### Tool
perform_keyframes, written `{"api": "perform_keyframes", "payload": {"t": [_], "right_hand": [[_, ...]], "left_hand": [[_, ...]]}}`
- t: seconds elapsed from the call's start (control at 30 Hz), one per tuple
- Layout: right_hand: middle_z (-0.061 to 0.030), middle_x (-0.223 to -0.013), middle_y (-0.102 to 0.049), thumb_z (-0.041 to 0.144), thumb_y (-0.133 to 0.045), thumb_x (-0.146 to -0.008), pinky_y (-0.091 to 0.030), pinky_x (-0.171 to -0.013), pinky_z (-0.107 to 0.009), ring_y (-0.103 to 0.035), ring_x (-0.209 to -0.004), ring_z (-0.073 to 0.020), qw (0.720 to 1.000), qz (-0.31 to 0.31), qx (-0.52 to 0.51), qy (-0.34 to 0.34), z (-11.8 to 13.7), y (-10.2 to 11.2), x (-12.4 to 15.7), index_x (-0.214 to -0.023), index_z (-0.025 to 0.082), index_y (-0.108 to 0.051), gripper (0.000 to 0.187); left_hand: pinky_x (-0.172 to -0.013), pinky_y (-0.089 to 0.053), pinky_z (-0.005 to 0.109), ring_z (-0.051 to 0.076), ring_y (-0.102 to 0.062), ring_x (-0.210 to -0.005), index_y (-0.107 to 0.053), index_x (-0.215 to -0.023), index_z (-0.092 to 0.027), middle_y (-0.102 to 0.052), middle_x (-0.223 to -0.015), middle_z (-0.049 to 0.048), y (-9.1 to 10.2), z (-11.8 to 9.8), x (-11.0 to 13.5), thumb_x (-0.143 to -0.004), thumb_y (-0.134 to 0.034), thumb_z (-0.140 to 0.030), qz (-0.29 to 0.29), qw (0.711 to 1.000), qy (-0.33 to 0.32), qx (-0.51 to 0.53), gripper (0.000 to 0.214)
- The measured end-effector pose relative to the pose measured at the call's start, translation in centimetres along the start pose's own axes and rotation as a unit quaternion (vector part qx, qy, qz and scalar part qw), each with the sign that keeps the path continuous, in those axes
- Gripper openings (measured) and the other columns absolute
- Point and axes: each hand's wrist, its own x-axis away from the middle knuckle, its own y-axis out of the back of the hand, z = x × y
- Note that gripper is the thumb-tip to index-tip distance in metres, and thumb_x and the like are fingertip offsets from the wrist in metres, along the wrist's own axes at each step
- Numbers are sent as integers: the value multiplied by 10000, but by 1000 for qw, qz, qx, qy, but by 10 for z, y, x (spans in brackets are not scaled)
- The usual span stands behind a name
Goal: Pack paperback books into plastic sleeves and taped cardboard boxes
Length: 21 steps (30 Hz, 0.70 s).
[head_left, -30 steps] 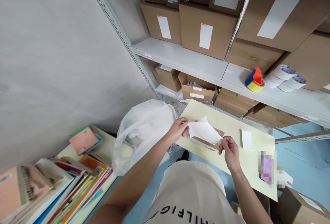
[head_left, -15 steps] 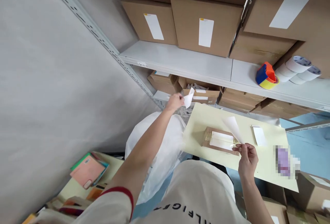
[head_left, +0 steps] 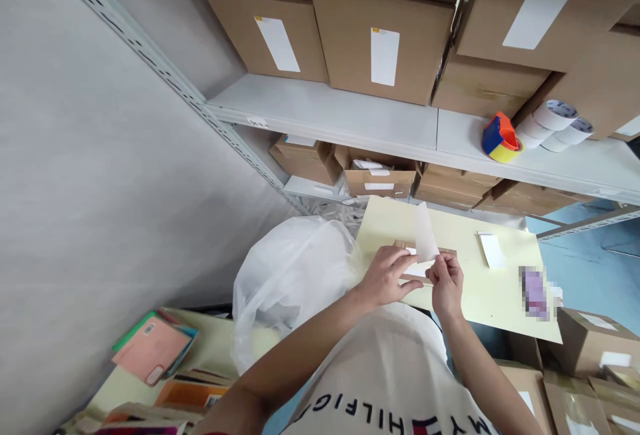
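My right hand pinches the lower corner of a thin white paper sheet, which stands up over the table. Just left of it, my left hand has its fingers stretched out and the thumb apart, with nothing held. Its fingertips are close to the sheet's lower edge; whether they touch it I cannot tell. Beneath both hands lies a small brown cardboard box with a white label, partly covered by the hands and the sheet. They rest on a pale yellow table.
A small white card stack lies on the table's right side. A translucent white bag stands left of the table. On the shelf behind are a tape dispenser and tape rolls. An open carton holds white papers below.
My left hand has come from the carton at the back to the small box, and the white paper it held is gone. My right hand, still pinching its sheet, has moved left.
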Motion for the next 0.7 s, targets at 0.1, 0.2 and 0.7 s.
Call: {"api": "perform_keyframes", "payload": {"t": [0.1,0.2,0.7], "right_hand": [[107,-514,-329,541,-633,-795,-317,-436,-227,-292,-425,-64,1000,26,5,-11,1,-9,2,-736,236,-456,357],[63,-581,-432,522,-635,-782,-395,-504,-243,-398,-512,-93,999,48,18,-8,1,-12,3,-751,231,-511,317],[-95,-1004,-711,496,-691,-763,-487,-861,-427,-640,-956,-251,986,-25,162,12,-16,61,4,-900,219,-732,312]], "left_hand": [[-931,-475,411,261,-644,-990,-685,-1084,-234,-700,-1025,111,-14,-13,-1,-797,-705,-411,-1,1000,23,-18,338],[-915,-486,390,232,-646,-968,-696,-1022,-228,-712,-989,104,-14,-8,-6,-891,-561,-326,-38,999,30,3,212],[-711,-528,300,176,-642,-753,-665,-822,-167,-687,-785,32,-28,4,-11,-714,-685,-550,-42,834,349,426,399]]}}
